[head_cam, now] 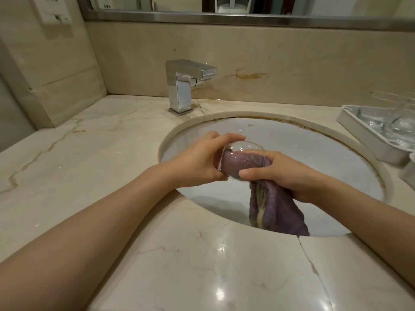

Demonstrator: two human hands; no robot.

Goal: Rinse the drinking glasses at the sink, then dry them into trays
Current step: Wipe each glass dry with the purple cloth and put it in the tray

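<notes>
While the glass [241,157] is lying tilted on its side over the basin, near the middle of the frame, the left hand [197,162] is wrapping its fingers and thumb around the base end to steady it, and the right hand [283,173] is pinching a purple cloth [276,209] that is stuffed into the mouth of the glass. That split looks deliberate: one hand is acting as a clamp so the other can be working the cloth against the inner wall, where a flat wipe would not be reaching. The loose tail of the cloth is hanging down into the sink [314,140] below the right hand, so any drips are falling into the bowl rather than onto the marble desk [94,153].

At the upper middle of the frame the chrome tap [184,86] is standing with no water visibly running, which suggests rinsing of this piece is over and drying is the step in hand. Along the right edge a white tray [368,135] is sitting on the desk just beside the sink, already carrying other clear glasses [395,117], close enough that the dried one can be going straight across. The thin wet wall is likely to be slippery, so the grip at the base is mattering most.
</notes>
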